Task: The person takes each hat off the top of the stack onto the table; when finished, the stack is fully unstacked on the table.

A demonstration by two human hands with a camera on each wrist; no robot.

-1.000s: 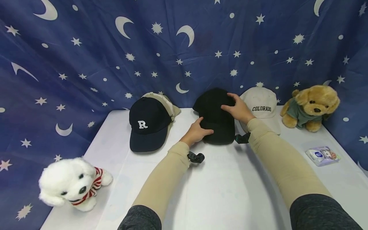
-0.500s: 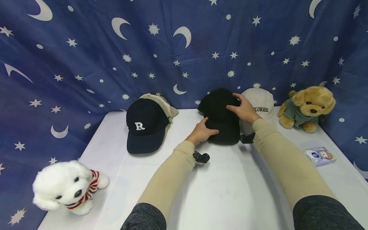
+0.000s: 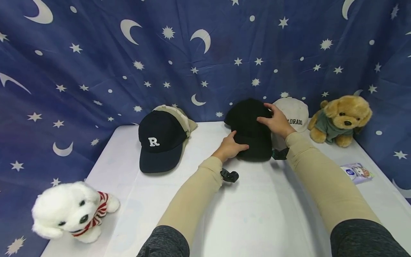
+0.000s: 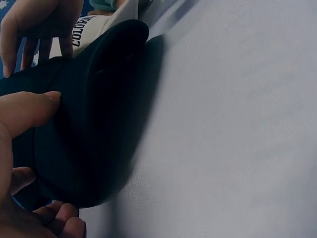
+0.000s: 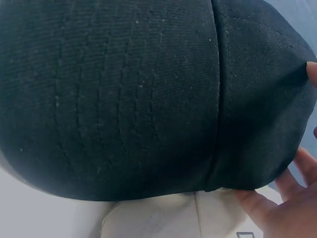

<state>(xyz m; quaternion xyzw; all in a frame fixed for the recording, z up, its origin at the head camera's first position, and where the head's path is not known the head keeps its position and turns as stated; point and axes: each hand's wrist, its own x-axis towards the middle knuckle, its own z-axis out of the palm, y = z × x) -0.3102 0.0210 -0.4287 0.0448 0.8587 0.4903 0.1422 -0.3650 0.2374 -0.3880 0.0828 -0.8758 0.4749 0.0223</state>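
My left hand (image 3: 228,147) grips a black baseball cap (image 3: 247,123) at the left side near its brim. In the left wrist view its thumb (image 4: 47,106) lies on top of the cap and the other fingers are at its edge. My right hand (image 3: 277,121) holds the right side of the crown, thumb on the front and fingers round the edge. Behind that hand, a white cap (image 3: 293,107) lettered COLORADO is partly covered, and the black cap overlaps it in the right wrist view.
On the left, a navy cap (image 3: 162,135) with a white R sits over a beige cap (image 3: 179,116). A white plush dog (image 3: 67,210) stands at the near left, a tan plush dog (image 3: 341,117) at the far right. A purple packet (image 3: 358,173) lies on the white table (image 3: 257,214).
Both hands have shifted the black cap to the right, away from the navy cap. The white cap has slid slightly toward the tan plush dog. The head view has turned a little.
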